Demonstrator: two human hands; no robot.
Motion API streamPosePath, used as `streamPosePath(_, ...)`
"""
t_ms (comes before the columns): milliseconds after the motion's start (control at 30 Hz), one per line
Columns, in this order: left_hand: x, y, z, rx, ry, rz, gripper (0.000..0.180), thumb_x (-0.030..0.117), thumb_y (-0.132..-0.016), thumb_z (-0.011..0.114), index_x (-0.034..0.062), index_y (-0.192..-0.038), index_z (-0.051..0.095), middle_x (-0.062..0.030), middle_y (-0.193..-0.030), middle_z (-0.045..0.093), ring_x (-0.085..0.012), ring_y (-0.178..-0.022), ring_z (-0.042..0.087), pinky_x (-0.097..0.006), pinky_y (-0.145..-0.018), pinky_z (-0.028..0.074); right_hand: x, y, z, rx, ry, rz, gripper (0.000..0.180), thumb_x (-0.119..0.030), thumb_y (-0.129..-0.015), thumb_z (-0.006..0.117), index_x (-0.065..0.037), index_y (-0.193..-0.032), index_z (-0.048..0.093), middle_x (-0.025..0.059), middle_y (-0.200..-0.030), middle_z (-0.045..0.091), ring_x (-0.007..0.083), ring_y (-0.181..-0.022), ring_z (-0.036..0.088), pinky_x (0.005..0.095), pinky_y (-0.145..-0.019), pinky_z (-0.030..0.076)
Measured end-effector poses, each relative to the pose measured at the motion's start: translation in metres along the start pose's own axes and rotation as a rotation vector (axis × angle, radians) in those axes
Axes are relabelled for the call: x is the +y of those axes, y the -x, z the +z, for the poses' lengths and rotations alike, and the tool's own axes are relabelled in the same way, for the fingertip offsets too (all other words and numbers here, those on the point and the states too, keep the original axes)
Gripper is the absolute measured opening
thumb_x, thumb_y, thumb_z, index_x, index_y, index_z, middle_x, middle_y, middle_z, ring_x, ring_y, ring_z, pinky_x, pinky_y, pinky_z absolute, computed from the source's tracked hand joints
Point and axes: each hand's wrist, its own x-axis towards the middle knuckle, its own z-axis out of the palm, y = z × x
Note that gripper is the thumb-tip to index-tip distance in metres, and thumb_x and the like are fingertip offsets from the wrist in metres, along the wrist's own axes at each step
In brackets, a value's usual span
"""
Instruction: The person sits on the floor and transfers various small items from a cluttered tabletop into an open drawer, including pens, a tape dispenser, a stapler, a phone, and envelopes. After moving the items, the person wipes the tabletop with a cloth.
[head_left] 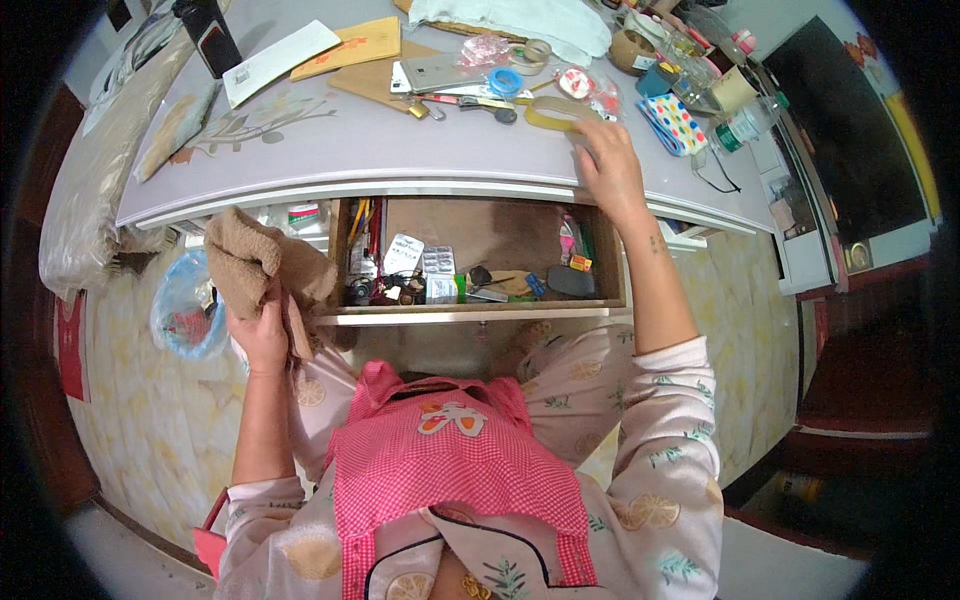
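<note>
My left hand (259,335) is closed round a bunched brown cloth (262,262), held up beside the left end of the pulled-out drawer (475,312). Over the table's front part, my right hand (608,165) has its fingers bent and its thumb apart from them. Its fingertips reach the right side of a yellowish roll of tape (548,122) lying on the table; whether they press on it is hard to see. Inside the drawer are pens (366,228), a blister pack of pills (438,260), a white card (404,253) and a dark oval case (571,281).
On the table (290,165) lie a grey phone (438,72), blue tape (504,81), a padlock (416,108), envelopes (345,50) and a dotted cloth (673,124). Bottles and jars (690,70) crowd the right back. A bag-lined bin (188,310) stands left of the drawer.
</note>
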Motion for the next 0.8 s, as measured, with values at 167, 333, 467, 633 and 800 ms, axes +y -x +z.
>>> streamPosePath(167, -0.001, -0.001, -0.001, 0.010, 0.008, 0.009, 0.031, 0.009, -0.079, 0.069, -0.0029, -0.106, 0.060, -0.0087, -0.105, 0.063, -0.0174, -0.096, 0.058, -0.031, -0.087, 0.045, 0.007, -0.014, 0.020, -0.101, 0.154, 0.051, 0.022, -0.004, -0.076, 0.060, -0.006, -0.098, 0.062, 0.0113, -0.099, 0.062, 0.0328, -0.100, 0.052, 0.0415, -0.087, 0.042)
streamPosePath(333, 0.005, -0.001, -0.001, 0.006, -0.075, 0.014, 0.032, 0.011, -0.079, 0.070, -0.0030, -0.106, 0.060, -0.0090, -0.105, 0.063, -0.0176, -0.096, 0.058, -0.031, -0.087, 0.045, -0.007, -0.011, 0.002, -0.137, 0.194, -0.029, 0.019, -0.005, -0.076, 0.058, -0.006, -0.094, 0.061, 0.0090, -0.096, 0.061, 0.0309, -0.092, 0.053, 0.0420, -0.081, 0.042)
streamPosePath(467, -0.003, 0.001, -0.004, 0.032, -0.093, 0.013, 0.032, 0.011, -0.078, 0.070, -0.0030, -0.105, 0.060, -0.0091, -0.105, 0.064, -0.0182, -0.096, 0.058, -0.031, -0.087, 0.045, -0.055, 0.009, -0.037, -0.105, -0.048, -0.103, 0.018, -0.003, -0.075, 0.058, -0.006, -0.092, 0.061, 0.0083, -0.089, 0.060, 0.0285, -0.089, 0.054, 0.0410, -0.079, 0.043)
streamPosePath(633, -0.001, 0.000, 0.002, 0.002, -0.065, -0.008, 0.032, 0.012, -0.078, 0.071, -0.0028, -0.104, 0.061, -0.0101, -0.104, 0.064, -0.0192, -0.094, 0.059, -0.031, -0.086, 0.045, -0.070, 0.073, -0.028, -0.488, -0.196, -0.235, 0.017, -0.002, -0.073, 0.059, -0.007, -0.089, 0.061, 0.0089, -0.090, 0.060, 0.0274, -0.089, 0.056, 0.0387, -0.077, 0.046)
streamPosePath(800, -0.002, 0.000, 0.002, -0.012, -0.149, 0.024, 0.032, 0.014, -0.078, 0.072, -0.0028, -0.104, 0.061, -0.0107, -0.102, 0.065, -0.0196, -0.093, 0.060, -0.032, -0.085, 0.046, -0.026, 0.114, 0.028, -0.657, -0.022, -0.029, 0.016, -0.005, -0.075, 0.056, -0.006, -0.090, 0.062, 0.0134, -0.094, 0.062, 0.0323, -0.091, 0.059, 0.0416, -0.078, 0.049)
